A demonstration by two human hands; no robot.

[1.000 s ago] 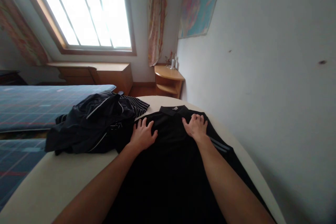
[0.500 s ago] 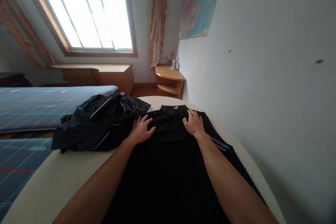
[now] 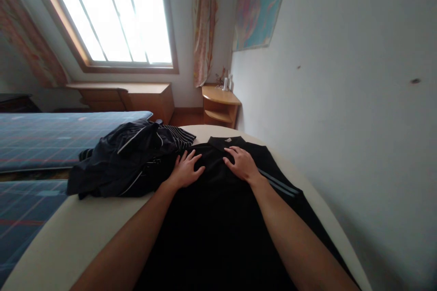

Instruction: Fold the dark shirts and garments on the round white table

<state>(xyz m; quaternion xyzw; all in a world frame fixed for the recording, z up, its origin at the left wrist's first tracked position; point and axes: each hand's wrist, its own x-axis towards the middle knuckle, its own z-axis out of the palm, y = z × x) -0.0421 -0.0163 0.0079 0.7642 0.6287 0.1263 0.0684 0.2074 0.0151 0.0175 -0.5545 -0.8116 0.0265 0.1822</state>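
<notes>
Black shirt (image 3: 218, 218) lies spread on pale, round-edged table (image 3: 78, 227), collar (image 3: 218, 143) far. Left hand (image 3: 186, 169) splayed over its left side; right hand (image 3: 241, 163), fingers loosely parted, just near of collar. Probably light, limp, not fragile; shoulders likely best hold. Matte cloth, grey stripes (image 3: 278, 183) at right.

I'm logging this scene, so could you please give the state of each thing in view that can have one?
Shirt, spread out, collar at the far end
Left hand, open, palm down on the shirt
Right hand, open, palm down by the collar
Clothes heap, crumpled
Curtains, drawn aside
Poster, hung up
Window, uncovered; open or shut, I cannot tell
</notes>
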